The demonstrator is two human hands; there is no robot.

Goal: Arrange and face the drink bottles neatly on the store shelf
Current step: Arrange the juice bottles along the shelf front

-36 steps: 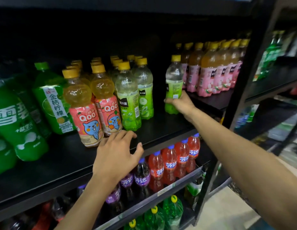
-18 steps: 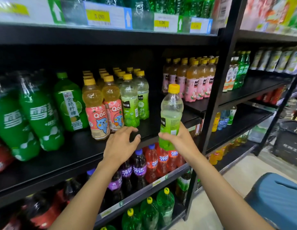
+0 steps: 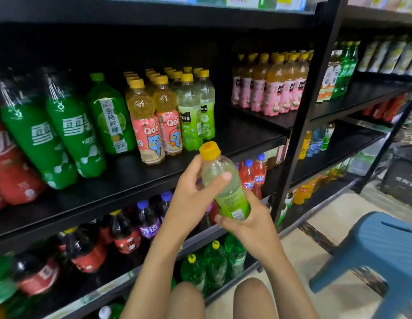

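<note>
A small green juice bottle (image 3: 225, 185) with a yellow cap is held tilted in front of the shelf, off its surface. My left hand (image 3: 193, 199) grips its upper body, thumb across the front. My right hand (image 3: 248, 224) grips its base from below. On the black shelf (image 3: 246, 137) stand rows of yellow-capped bottles: orange Qoo bottles (image 3: 146, 125) and matching green juice bottles (image 3: 191, 116). Bare shelf lies to their right.
Large green soda bottles (image 3: 69, 134) and a green lemon drink (image 3: 110, 118) fill the shelf's left. Pink-labelled juice bottles (image 3: 274, 88) stand on the right. Lower shelves hold purple, red and green sodas. A blue plastic stool (image 3: 370, 254) stands on the floor at the right.
My right hand lifted the green bottle off the shelf and drew it toward me. My left hand left the shelf edge and took hold of the bottle's upper part.
</note>
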